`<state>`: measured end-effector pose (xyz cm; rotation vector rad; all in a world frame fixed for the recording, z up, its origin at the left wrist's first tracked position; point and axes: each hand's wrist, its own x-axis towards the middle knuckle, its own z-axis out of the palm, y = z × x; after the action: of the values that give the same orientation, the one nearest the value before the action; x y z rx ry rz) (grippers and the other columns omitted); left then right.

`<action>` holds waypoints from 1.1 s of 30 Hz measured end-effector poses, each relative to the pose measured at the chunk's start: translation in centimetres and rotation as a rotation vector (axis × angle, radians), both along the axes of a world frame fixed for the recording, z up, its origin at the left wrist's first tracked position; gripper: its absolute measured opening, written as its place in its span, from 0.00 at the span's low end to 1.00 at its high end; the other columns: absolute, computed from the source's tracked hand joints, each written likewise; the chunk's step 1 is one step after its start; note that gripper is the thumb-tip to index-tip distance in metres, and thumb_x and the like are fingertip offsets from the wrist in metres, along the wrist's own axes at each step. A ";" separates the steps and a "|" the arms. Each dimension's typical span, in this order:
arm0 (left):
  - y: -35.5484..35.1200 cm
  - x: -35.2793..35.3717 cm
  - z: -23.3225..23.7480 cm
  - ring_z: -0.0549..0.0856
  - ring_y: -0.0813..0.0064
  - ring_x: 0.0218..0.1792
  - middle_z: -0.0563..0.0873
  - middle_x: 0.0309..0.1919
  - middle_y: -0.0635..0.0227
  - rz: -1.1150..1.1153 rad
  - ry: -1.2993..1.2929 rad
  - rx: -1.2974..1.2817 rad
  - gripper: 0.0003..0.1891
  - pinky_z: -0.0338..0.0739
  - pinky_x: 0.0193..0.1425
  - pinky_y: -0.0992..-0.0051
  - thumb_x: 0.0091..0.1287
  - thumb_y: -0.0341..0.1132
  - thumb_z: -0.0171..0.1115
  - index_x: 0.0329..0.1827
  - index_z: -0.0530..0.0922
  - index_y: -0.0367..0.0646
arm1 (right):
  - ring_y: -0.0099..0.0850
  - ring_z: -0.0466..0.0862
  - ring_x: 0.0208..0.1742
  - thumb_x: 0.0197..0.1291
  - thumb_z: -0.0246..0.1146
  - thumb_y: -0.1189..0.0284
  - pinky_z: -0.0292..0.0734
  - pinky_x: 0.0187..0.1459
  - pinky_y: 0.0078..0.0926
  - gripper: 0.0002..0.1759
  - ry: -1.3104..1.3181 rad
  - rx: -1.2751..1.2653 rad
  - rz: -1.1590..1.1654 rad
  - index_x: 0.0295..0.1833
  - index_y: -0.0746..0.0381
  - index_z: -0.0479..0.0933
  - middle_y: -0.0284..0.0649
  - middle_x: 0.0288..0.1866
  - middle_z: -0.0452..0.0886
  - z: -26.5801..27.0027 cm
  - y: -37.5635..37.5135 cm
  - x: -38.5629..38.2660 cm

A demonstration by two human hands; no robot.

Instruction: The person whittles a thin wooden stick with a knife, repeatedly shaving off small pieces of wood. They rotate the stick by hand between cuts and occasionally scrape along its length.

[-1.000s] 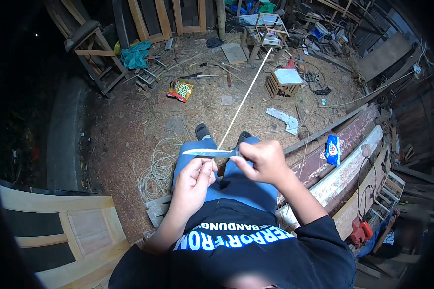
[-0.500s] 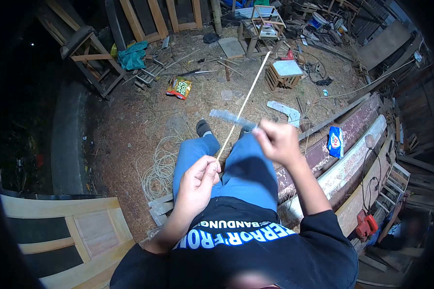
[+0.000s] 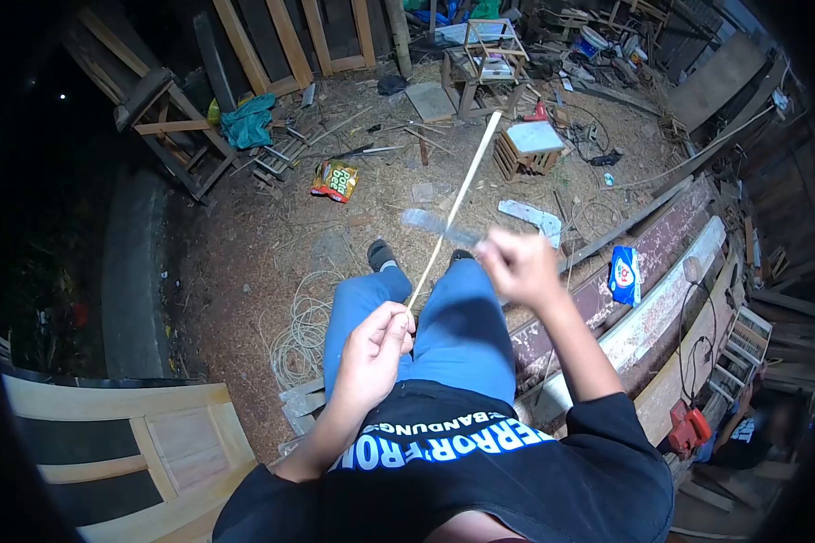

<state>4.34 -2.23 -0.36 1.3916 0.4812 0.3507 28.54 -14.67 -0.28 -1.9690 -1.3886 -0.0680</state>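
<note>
Stick (image 3: 463,189): near end pinched in fingers of left hand (image 3: 378,348).
Knife (image 3: 428,222), blurred: across stick, contact unclear; clenched in fingers of right hand (image 3: 519,264).
Snack bag (image 3: 335,181): left of stick.

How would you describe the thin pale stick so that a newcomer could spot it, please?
Find the blue trousers just below centre. There, the left hand holds the stick, which slants up and right across the view. Unlike the angled white piece on the ground, it is slender, hand-held and crossed by a blurred knife.
</note>
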 end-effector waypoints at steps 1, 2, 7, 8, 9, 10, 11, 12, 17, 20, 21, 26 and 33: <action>-0.1 0.3 0.3 0.62 0.93 0.22 0.70 0.24 0.83 0.010 -0.010 -0.001 0.10 0.52 0.24 0.83 0.88 0.38 0.53 0.47 0.77 0.43 | 0.42 0.82 0.19 0.69 0.70 0.54 0.73 0.23 0.40 0.22 -0.068 -0.021 0.130 0.26 0.53 0.74 0.41 0.17 0.77 0.8 0.0 -1.5; -0.3 0.5 0.7 0.62 0.93 0.22 0.70 0.24 0.83 0.014 -0.017 -0.002 0.10 0.52 0.24 0.83 0.88 0.38 0.53 0.47 0.77 0.43 | 0.42 0.82 0.19 0.69 0.70 0.55 0.74 0.23 0.40 0.22 -0.133 -0.041 0.254 0.26 0.53 0.74 0.41 0.17 0.78 1.3 0.1 -2.6; 0.4 1.2 2.2 0.62 0.92 0.22 0.70 0.24 0.83 -0.003 0.025 0.031 0.11 0.53 0.24 0.83 0.88 0.38 0.53 0.47 0.77 0.44 | 0.43 0.82 0.22 0.73 0.66 0.67 0.73 0.25 0.39 0.18 0.048 0.050 -0.150 0.28 0.63 0.75 0.45 0.21 0.77 2.2 0.6 3.4; 0.5 1.4 2.2 0.62 0.92 0.22 0.70 0.24 0.83 -0.005 0.024 0.044 0.11 0.53 0.24 0.84 0.88 0.38 0.53 0.47 0.77 0.44 | 0.42 0.83 0.22 0.72 0.67 0.65 0.74 0.25 0.40 0.19 0.143 0.219 0.054 0.28 0.61 0.75 0.44 0.21 0.78 1.4 0.8 2.5; 0.6 1.6 2.4 0.62 0.92 0.22 0.70 0.24 0.83 -0.010 0.031 0.055 0.11 0.53 0.24 0.84 0.88 0.38 0.53 0.47 0.77 0.44 | 0.42 0.84 0.23 0.71 0.67 0.65 0.75 0.26 0.39 0.16 -0.033 0.044 0.154 0.29 0.59 0.77 0.43 0.22 0.80 2.4 0.4 1.2; 0.7 1.9 2.5 0.62 0.92 0.21 0.70 0.24 0.83 0.000 0.018 0.054 0.11 0.53 0.24 0.84 0.88 0.39 0.53 0.47 0.77 0.45 | 0.42 0.85 0.23 0.70 0.68 0.66 0.77 0.27 0.39 0.14 -0.205 -0.132 0.245 0.30 0.58 0.79 0.42 0.23 0.81 3.5 0.1 0.5; 0.8 2.2 2.7 0.62 0.92 0.21 0.70 0.24 0.83 0.009 0.005 0.054 0.11 0.53 0.24 0.84 0.88 0.39 0.53 0.46 0.77 0.45 | 0.44 0.84 0.20 0.70 0.68 0.55 0.77 0.25 0.40 0.16 -0.125 0.001 0.157 0.33 0.52 0.81 0.40 0.20 0.81 2.0 0.5 1.2; 0.9 2.5 2.7 0.62 0.92 0.21 0.70 0.24 0.83 0.018 -0.008 0.051 0.11 0.53 0.24 0.84 0.88 0.39 0.53 0.46 0.77 0.45 | 0.45 0.84 0.22 0.74 0.66 0.57 0.75 0.25 0.38 0.15 -0.043 0.177 -0.018 0.34 0.54 0.82 0.43 0.20 0.80 0.3 1.5 3.2; 2.5 4.6 2.1 0.64 0.93 0.22 0.71 0.24 0.83 0.015 0.051 0.007 0.11 0.56 0.24 0.85 0.89 0.40 0.52 0.46 0.78 0.47 | 0.22 0.73 0.28 0.81 0.62 0.58 0.71 0.32 0.28 0.20 0.595 0.373 -0.196 0.41 0.63 0.80 0.33 0.25 0.75 1.9 2.3 6.8; 2.4 6.3 2.9 0.64 0.93 0.22 0.72 0.24 0.83 -0.049 0.044 -0.007 0.11 0.56 0.24 0.85 0.88 0.40 0.52 0.47 0.78 0.47 | 0.15 0.75 0.33 0.77 0.67 0.64 0.72 0.34 0.20 0.16 0.723 0.323 -0.035 0.38 0.59 0.71 0.28 0.31 0.76 1.4 4.5 4.3; 2.3 7.0 3.1 0.64 0.92 0.22 0.72 0.24 0.83 -0.062 0.049 0.006 0.11 0.56 0.24 0.85 0.88 0.40 0.52 0.47 0.78 0.47 | 0.15 0.77 0.31 0.76 0.68 0.67 0.72 0.32 0.19 0.14 0.917 0.348 0.033 0.39 0.58 0.71 0.28 0.32 0.77 2.2 4.8 3.5; 2.3 9.1 4.5 0.65 0.92 0.23 0.73 0.26 0.82 -0.082 0.049 -0.034 0.11 0.57 0.25 0.84 0.88 0.40 0.52 0.48 0.79 0.46 | 0.19 0.83 0.27 0.74 0.67 0.76 0.76 0.26 0.17 0.13 1.028 0.476 0.094 0.40 0.58 0.67 0.34 0.36 0.83 6.3 6.6 4.7; 4.0 9.5 4.8 0.64 0.93 0.23 0.72 0.26 0.84 -0.054 0.039 0.096 0.11 0.57 0.27 0.86 0.89 0.40 0.51 0.49 0.78 0.46 | 0.20 0.81 0.25 0.79 0.62 0.73 0.75 0.26 0.20 0.12 0.981 0.479 0.057 0.40 0.59 0.67 0.36 0.35 0.82 9.4 7.6 8.1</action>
<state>13.83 1.75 4.40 1.5044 0.4630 0.3062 36.64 -7.05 9.08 -1.2509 -0.6772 0.4851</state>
